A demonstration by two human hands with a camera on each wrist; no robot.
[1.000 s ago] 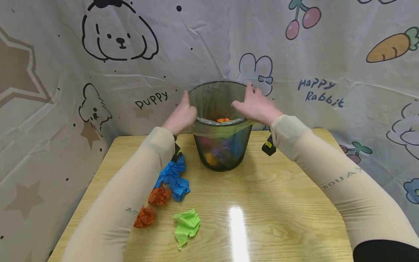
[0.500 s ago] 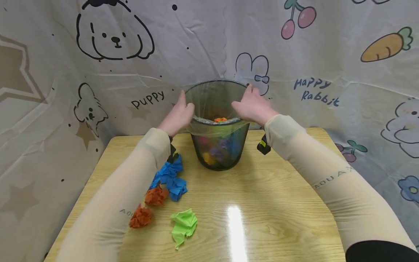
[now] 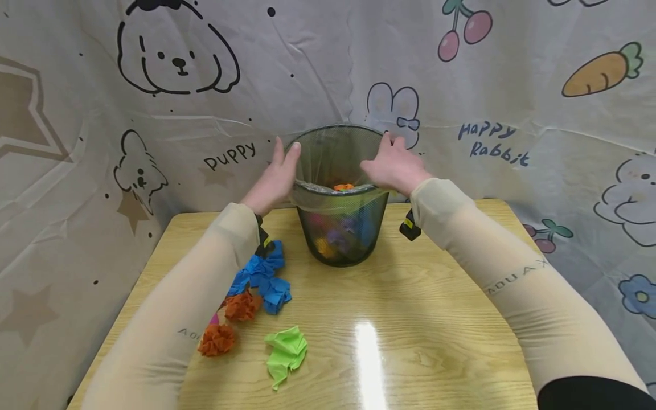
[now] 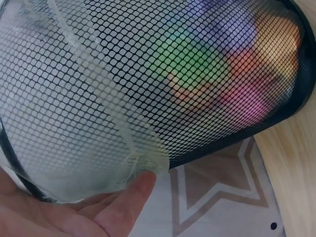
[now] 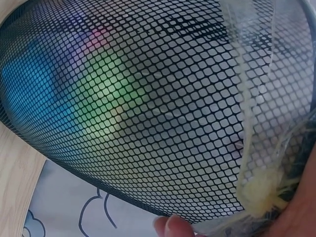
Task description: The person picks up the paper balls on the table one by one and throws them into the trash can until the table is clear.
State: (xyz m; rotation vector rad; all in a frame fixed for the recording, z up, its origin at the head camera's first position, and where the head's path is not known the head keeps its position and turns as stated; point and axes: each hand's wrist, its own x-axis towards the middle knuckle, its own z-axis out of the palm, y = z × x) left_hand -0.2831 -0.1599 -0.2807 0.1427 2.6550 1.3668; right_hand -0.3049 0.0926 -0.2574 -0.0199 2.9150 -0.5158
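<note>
A black mesh trash can stands at the back of the table, lined with a clear bag folded over its rim. Crumpled coloured paper shows through the mesh, and an orange piece shows inside. My left hand lies against the can's left side, thumb raised; in the left wrist view its straight fingers touch the bag's folded edge. My right hand holds the right rim, thumb over the inner side and fingers outside. In the right wrist view a bunched yellowish bag knot sits beside that hand.
Blue crumpled paper, rust-orange paper balls and a light green crumpled sheet lie on the left part of the wooden table. A printed curtain hangs close behind the can.
My left thumb has lifted off the rim and its hand has shifted slightly left, fingers straighter. The right hand keeps its hold. The view has drifted a little; the can stays put.
</note>
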